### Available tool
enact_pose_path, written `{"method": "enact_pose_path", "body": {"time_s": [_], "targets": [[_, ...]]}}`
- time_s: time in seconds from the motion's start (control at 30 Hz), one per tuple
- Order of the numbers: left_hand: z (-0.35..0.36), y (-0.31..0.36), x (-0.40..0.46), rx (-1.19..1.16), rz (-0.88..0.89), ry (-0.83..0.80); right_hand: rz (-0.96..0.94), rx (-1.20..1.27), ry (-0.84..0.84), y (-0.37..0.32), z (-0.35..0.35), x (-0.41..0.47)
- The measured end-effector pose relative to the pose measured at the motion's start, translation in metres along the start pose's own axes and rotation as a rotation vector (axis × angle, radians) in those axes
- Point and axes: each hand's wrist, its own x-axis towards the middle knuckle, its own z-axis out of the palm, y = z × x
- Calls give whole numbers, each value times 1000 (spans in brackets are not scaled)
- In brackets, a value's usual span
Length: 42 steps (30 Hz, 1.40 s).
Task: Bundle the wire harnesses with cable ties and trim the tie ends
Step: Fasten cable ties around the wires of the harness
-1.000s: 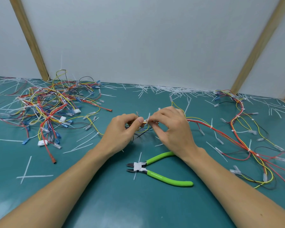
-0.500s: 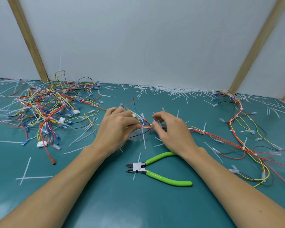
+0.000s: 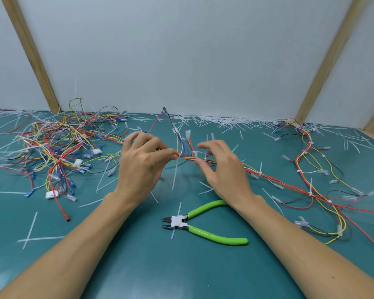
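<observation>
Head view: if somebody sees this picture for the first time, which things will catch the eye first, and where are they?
First the two hands at the centre: the left hand pinches a wire harness, and the right hand has its thumb at it, beside a cable tie tail hanging down. Just in front lie the green-handled cutters on the teal table. A colourful pile of harnesses fills the far left.
</observation>
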Motion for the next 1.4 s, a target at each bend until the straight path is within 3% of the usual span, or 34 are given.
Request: {"method": "enact_pose_path", "body": {"time_s": [0.13, 0.37, 0.6, 0.7, 0.87, 1.2, 1.3, 1.4], "targets": [[-1, -2, 0, 2, -10, 32, 122, -61, -10, 5, -1, 0], [-2, -7, 0, 3, -48, 48, 63, 111, 54, 5, -5, 1], [3, -16, -5, -8, -157, -148, 8, 138, 83, 4, -5, 3], [5, -14, -8, 4, -261, -290, -71, 75, 51, 2, -3, 2], [5, 3, -5, -34, -236, -278, -254, -84, 47, -7, -1, 1], [15, 9, -9, -60, -443, -548, -561, -286, 31, -19, 0, 0], [14, 2, -8, -321, -597, -637, -601, -293, 18, -20, 1, -1], [12, -5, -6, -677, -779, -615, -584, -289, -1, -20, 2, -1]]}}
